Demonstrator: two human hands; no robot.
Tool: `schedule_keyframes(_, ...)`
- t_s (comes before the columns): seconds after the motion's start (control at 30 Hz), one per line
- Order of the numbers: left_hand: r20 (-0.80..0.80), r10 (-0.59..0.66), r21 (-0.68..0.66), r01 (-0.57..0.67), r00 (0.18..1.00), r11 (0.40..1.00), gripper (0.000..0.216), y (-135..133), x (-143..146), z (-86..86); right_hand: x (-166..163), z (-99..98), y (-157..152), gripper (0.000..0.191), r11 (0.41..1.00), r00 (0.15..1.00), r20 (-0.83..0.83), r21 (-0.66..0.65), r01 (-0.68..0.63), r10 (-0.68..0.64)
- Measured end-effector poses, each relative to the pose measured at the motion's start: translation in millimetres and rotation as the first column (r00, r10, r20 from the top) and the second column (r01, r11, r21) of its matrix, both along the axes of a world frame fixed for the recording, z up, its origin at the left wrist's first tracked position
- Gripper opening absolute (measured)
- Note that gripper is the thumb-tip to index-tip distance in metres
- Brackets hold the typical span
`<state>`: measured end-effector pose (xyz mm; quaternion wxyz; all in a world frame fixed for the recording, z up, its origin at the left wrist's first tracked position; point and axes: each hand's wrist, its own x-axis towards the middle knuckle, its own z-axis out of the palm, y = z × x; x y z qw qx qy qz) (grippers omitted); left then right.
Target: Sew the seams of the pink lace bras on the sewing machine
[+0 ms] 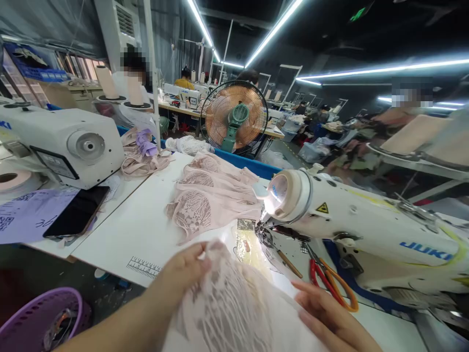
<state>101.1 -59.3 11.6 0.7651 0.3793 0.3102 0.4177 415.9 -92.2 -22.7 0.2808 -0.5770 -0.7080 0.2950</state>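
Observation:
A pale pink lace bra [230, 298] is spread before me, slightly blurred, at the front edge of the sewing table. My left hand [183, 269] pinches its upper left edge between thumb and fingers. At its right edge, my right hand [326, 313] has its fingers curled loosely against the fabric; its thumb is hidden. Just beyond is the lit needle area of a white sewing machine [340, 210], over a metal plate [246, 225] with yellowish tape. Several similar lace bras [216, 188] lie overlapping behind, left of the machine head.
Orange-handled scissors [340, 288] and red-handled cutters [324, 281] lie under the machine arm. At left are a phone [78, 210], a paper sheet [29, 215] and another sewing machine [76, 142]. A purple basket [69, 298] stands below. A fan [234, 115] and people are beyond.

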Motion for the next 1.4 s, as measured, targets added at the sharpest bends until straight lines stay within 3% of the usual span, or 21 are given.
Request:
schedule_keyframes(0.03,-0.044,0.036,0.056,-0.033,0.998,0.998,0.056,12.8,-9.4,10.4,-7.9,-1.0,13.1,0.036,0.999,1.000,-0.005,0.037,-0.024,0.024)
schedule_keyframes(0.1,-0.160,0.093,0.181,-0.064,0.983,0.981,0.058,40.0,-27.6,23.8,-28.1,-6.3,39.2,0.026,0.981,0.990,0.135,0.186,-0.057,0.032)
schedule_keyframes(0.13,-0.242,0.113,0.237,-0.055,0.964,0.970,0.059,54.0,-36.6,27.1,-39.3,-10.2,51.7,0.025,0.961,0.964,0.265,0.264,-0.082,0.009)
schedule_keyframes(0.2,-0.457,0.147,0.344,0.022,0.877,0.939,0.057,82.2,-54.7,29.0,-60.6,-18.9,74.5,0.025,0.940,0.930,0.367,0.327,-0.099,-0.029)
schedule_keyframes(0.27,-0.719,0.248,0.446,0.157,0.649,0.881,0.048,107.6,-70.9,28.0,-77.5,-26.5,92.7,0.024,0.931,0.905,0.421,0.352,-0.100,-0.062)
schedule_keyframes(0.33,-0.839,0.460,0.536,0.301,0.289,0.789,0.037,125.6,-79.8,27.1,-87.9,-31.2,105.1,0.022,0.921,0.879,0.464,0.379,-0.087,-0.108)
schedule_keyframes(0.4,-0.726,0.687,0.628,0.402,-0.004,0.666,0.032,132.1,-74.6,25.8,-92.4,-33.1,111.2,0.021,0.915,0.852,0.501,0.398,-0.071,-0.152)
schedule_keyframes(0.43,-0.640,0.766,0.676,0.432,-0.057,0.597,0.031,130.5,-65.5,24.4,-93.3,-33.5,112.3,0.021,0.914,0.838,0.518,0.400,-0.064,-0.168)
schedule_keyframes(0.5,-0.551,0.834,0.738,0.480,0.024,0.474,0.030,120.1,-35.5,18.4,-94.2,-34.4,111.3,0.023,0.919,0.817,0.548,0.390,-0.058,-0.181)
schedule_keyframes(0.53,-0.564,0.814,0.746,0.508,0.138,0.431,0.030,112.9,-16.5,13.7,-94.8,-35.3,109.8,0.023,0.922,0.811,0.556,0.384,-0.056,-0.182)
schedule_keyframes(0.57,-0.624,0.735,0.718,0.566,0.264,0.406,0.030,105.7,3.4,7.9,-95.6,-36.6,107.8,0.024,0.924,0.810,0.558,0.379,-0.056,-0.179)
schedule_keyframes(0.63,-0.720,0.543,0.667,0.647,0.433,0.369,0.030,94.9,40.5,-6.2,-97.5,-40.2,102.9,0.023,0.925,0.821,0.543,0.376,-0.050,-0.176)
schedule_keyframes(0.7,-0.781,0.398,0.611,0.723,0.481,0.324,0.032,91.7,66.7,-21.3,-98.9,-44.3,97.3,0.024,0.925,0.843,0.511,0.377,-0.048,-0.165)
schedule_keyframes(0.77,-0.826,0.356,0.543,0.787,0.438,0.292,0.039,94.8,79.6,-34.5,-98.3,-47.4,91.1,0.030,0.920,0.868,0.478,0.386,-0.073,-0.131)
schedule_keyframes(0.83,-0.849,0.391,0.481,0.827,0.356,0.292,0.047,99.7,82.8,-42.6,-94.8,-48.8,83.1,0.037,0.906,0.886,0.457,0.402,-0.134,-0.072)
schedule_keyframes(0.97,-0.832,0.490,0.429,0.861,0.258,0.275,0.050,101.4,82.2,-43.3,-78.2,-50.8,58.1,0.038,0.871,0.895,0.446,0.431,-0.235,0.021)
schedule_keyframes(1.2,-0.786,0.604,0.371,0.883,0.135,0.286,0.053,101.6,100.1,-44.0,-33.2,-62.7,20.2,0.030,0.771,0.813,0.539,0.606,-0.195,-0.218)
schedule_keyframes(1.4,-0.775,0.622,0.363,0.886,0.115,0.289,0.050,118.2,114.8,-43.7,-31.9,-62.8,20.0,0.031,0.740,0.792,0.566,0.630,-0.235,-0.230)
